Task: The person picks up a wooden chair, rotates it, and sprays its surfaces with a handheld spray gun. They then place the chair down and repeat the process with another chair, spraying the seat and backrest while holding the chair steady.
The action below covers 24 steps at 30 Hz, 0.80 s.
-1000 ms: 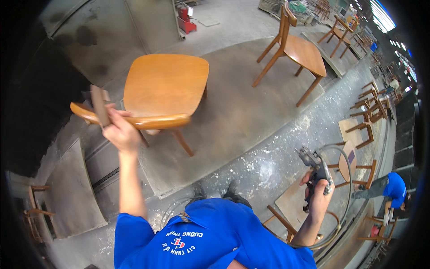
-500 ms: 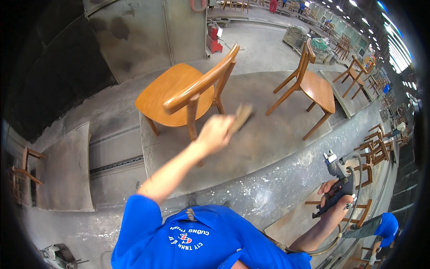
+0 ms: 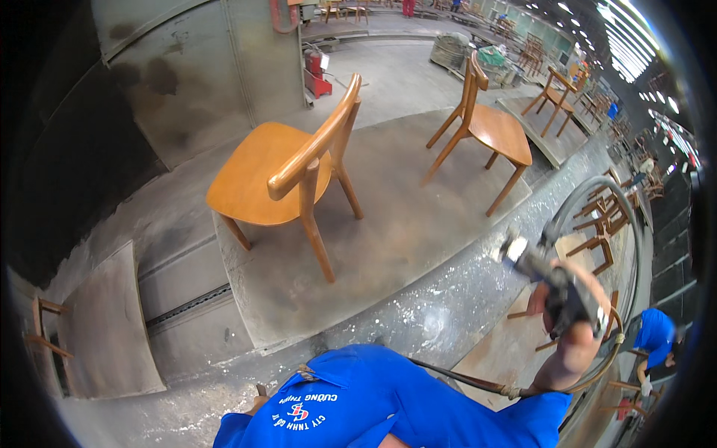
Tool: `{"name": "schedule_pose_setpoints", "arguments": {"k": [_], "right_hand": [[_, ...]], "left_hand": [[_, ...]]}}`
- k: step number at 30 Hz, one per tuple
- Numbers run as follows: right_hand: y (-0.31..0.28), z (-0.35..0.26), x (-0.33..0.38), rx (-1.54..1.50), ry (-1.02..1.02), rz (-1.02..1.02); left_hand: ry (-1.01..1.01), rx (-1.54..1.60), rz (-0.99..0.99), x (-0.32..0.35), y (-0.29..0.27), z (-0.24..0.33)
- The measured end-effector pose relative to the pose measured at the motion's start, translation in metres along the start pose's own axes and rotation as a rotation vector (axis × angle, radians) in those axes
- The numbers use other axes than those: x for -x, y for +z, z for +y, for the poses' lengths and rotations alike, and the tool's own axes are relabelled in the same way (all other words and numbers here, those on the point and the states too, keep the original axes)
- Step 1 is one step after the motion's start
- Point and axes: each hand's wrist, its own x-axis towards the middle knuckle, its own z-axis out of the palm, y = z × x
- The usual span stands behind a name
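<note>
My right hand [image 3: 571, 317] grips a dark spray gun [image 3: 549, 280] with a silvery head, blurred by motion. A grey hose loops from the gun down beside my forearm. Low against my blue shirt, only a sliver of my left hand [image 3: 258, 404] shows. The end of a small brown flat pad [image 3: 261, 390] sticks up from it; its fingers are mostly hidden. Ahead, a glossy orange-brown wooden chair [image 3: 261, 168] stands upright with its curved backrest toward me, apart from both hands. A second wooden chair [image 3: 497, 134] stands farther right on the same board.
The chairs stand on a wide stained board [image 3: 388, 239]. Left of it, a chain track [image 3: 190, 305] runs to another board [image 3: 108, 328]. A red machine [image 3: 317, 75] is by the metal wall. Another person [image 3: 656, 336] in blue bends at the right, near more chairs.
My left hand has drawn back from beside the near chair to my body. My right hand has lifted and swung the spray gun leftward. The view has shifted somewhat.
</note>
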Motion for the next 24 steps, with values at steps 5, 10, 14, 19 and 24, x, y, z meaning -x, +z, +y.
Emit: {"name": "schedule_pose_setpoints", "arguments": {"k": [5, 10, 14, 19, 24], "right_hand": [[0.029, 0.023, -0.001, -0.159, 0.056, 0.085], [0.062, 0.072, 0.010, -0.145, 0.045, -0.099], [0.084, 0.111, 0.023, -0.192, 0.156, -0.072], [0.095, 0.142, 0.040, -0.293, 0.225, -0.025], [0.088, 0.158, 0.047, -0.370, 0.317, -0.076]], "left_hand": [[0.139, 0.312, -0.050, 0.030, 0.034, 0.066], [0.527, 0.364, -0.240, 0.044, 0.076, 0.186], [0.641, 0.421, -0.343, 0.063, 0.081, 0.239], [0.437, 0.420, -0.389, 0.046, 0.066, 0.209], [0.184, 0.301, -0.311, 0.014, 0.040, 0.108]]}}
